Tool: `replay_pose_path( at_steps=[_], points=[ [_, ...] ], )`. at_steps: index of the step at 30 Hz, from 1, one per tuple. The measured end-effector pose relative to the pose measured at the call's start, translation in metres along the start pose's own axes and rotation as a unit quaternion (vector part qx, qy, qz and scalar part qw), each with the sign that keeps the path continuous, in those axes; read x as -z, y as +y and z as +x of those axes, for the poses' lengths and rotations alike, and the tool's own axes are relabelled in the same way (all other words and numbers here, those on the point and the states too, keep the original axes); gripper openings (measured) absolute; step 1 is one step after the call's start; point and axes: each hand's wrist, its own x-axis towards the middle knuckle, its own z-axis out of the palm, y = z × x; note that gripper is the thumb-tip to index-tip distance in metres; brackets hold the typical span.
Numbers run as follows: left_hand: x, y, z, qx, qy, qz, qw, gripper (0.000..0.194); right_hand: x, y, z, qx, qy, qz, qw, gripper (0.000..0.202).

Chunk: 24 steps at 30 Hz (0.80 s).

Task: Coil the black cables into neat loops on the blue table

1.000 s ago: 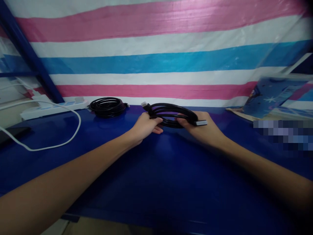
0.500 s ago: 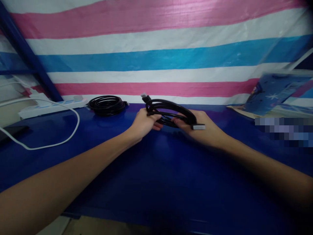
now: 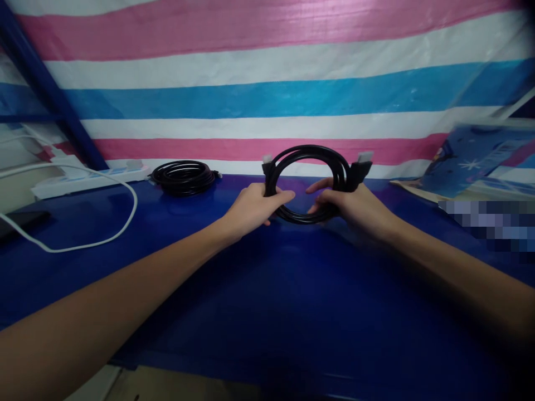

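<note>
A coiled black cable point(image 3: 309, 148) is held up as a round loop above the blue desk point(image 3: 284, 301). My left hand point(image 3: 254, 207) is closed on the left side of the coil, its thumb across the front. On the right side, my right hand point(image 3: 355, 207) grips the coil between thumb and fingers. One connector point(image 3: 267, 165) with a pale tip points up above my left hand, and a larger connector point(image 3: 363, 167) sticks up above my right hand.
A second black cable coil point(image 3: 184, 178) lies at the back left, beside a white power strip point(image 3: 100, 179). A white cord point(image 3: 134, 206) loops over the desk's left side near a dark flat object point(image 3: 25, 223). Blue packaging point(image 3: 460, 159) stands at the right.
The coil has turned from nearly flat to upright, facing the camera. Both connectors now point up, and my right hand has shifted slightly right.
</note>
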Motion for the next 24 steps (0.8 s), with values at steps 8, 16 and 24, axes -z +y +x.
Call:
replay_pose_path(
  at_steps=[8, 16, 24],
  points=[
    [0.001, 0.012, -0.003, -0.034, -0.064, -0.31, 0.948, 0.017, -0.001, 0.009, 0.003, 0.029, -0.03, 0.146, 0.988, 0.01],
    [0.008, 0.022, -0.011, -0.054, -0.191, -0.283, 0.938, 0.033, -0.003, 0.001, -0.007, 0.008, -0.141, 0.25, 0.958, 0.006],
    [0.011, 0.032, -0.021, -0.037, -0.268, -0.242, 0.932, 0.031, 0.006, -0.015, -0.017, 0.011, -0.226, 0.239, 0.944, 0.009]
  ],
)
